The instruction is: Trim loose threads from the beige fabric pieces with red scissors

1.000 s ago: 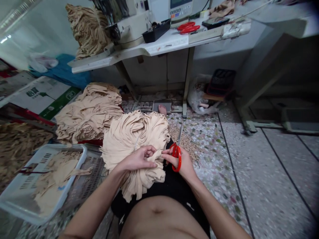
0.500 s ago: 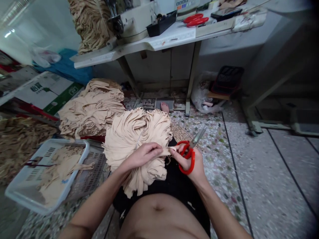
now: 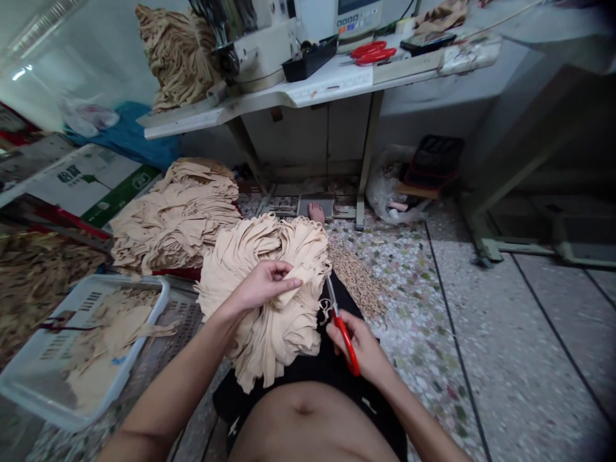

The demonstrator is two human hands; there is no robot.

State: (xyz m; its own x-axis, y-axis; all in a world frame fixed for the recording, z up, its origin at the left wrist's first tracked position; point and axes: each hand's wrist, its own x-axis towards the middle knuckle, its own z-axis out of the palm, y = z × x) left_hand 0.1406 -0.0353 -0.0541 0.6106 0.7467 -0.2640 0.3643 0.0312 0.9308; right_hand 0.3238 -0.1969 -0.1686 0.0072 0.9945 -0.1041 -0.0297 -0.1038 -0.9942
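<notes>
A thick bundle of beige fabric pieces [image 3: 262, 282] rests on my lap. My left hand [image 3: 262, 285] is closed, pinching one beige piece near the top of the bundle. My right hand [image 3: 360, 343] is closed round red-handled scissors [image 3: 342, 327], held low beside the bundle. The blades point up towards the pinched piece and reach its edge.
A white plastic basket [image 3: 144, 337] with beige pieces sits at my left. Another beige stack [image 3: 178, 215] lies beyond it. A sewing table [image 3: 327, 80] with a machine and a second pair of red scissors [image 3: 368, 52] stands ahead. Fabric clippings [image 3: 359, 279] litter the speckled floor.
My right hand has dropped lower and swung the scissors so the blades point up at the fabric. My left hand has lifted its pinched piece slightly.
</notes>
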